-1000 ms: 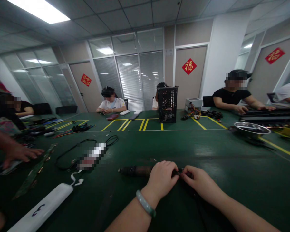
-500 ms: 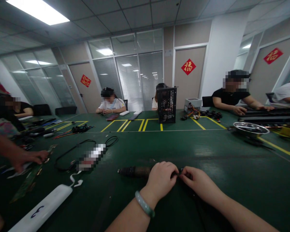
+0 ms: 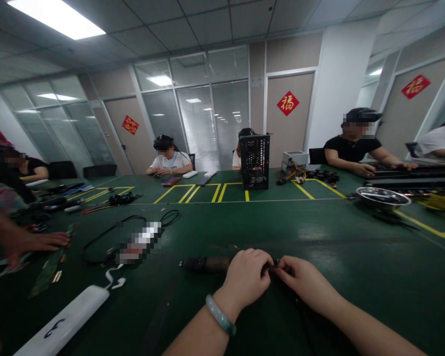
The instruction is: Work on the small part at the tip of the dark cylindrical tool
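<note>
My left hand, with a pale green bangle on its wrist, is closed round a dark, rod-shaped tool that lies on the green table and sticks out to the left. My right hand meets it from the right, its fingers pinched on the tool's near end, where a small dark part shows between the two hands. What exactly the fingertips hold there is too dark to make out.
A white power strip lies at the lower left, a black cable loop beyond it. A co-worker's hand rests by a green circuit board. A black computer case and a metal bowl stand farther off. Several people sit round the table.
My two hands stay together on the tool, almost unmoved. The co-worker's hand at the left has shifted slightly along the circuit board.
</note>
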Tool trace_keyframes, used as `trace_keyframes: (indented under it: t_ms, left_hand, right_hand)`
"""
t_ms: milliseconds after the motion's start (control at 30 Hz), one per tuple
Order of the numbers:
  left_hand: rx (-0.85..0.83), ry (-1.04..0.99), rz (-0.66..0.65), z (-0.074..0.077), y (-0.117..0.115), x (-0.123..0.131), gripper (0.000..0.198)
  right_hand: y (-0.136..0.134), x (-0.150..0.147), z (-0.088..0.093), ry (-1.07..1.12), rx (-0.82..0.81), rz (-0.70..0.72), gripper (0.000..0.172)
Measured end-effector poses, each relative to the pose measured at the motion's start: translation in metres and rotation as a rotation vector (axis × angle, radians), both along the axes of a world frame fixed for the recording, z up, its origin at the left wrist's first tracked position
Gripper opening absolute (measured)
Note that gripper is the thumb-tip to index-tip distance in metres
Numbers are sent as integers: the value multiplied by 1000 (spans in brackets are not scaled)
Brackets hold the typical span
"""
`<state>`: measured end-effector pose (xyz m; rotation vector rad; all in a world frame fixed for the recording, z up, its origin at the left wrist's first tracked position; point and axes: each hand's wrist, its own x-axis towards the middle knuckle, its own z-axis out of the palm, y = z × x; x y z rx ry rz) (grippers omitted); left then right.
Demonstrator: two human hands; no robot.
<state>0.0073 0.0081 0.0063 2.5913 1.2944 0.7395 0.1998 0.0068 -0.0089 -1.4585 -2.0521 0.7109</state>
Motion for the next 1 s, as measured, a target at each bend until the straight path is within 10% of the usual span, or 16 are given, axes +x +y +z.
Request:
trace_keyframes:
  t_ms: [1000]
  left_hand:
    - [2,53,47,1,0,0,13]
  right_hand:
    - [1,-2,4,-34,-60,0,24]
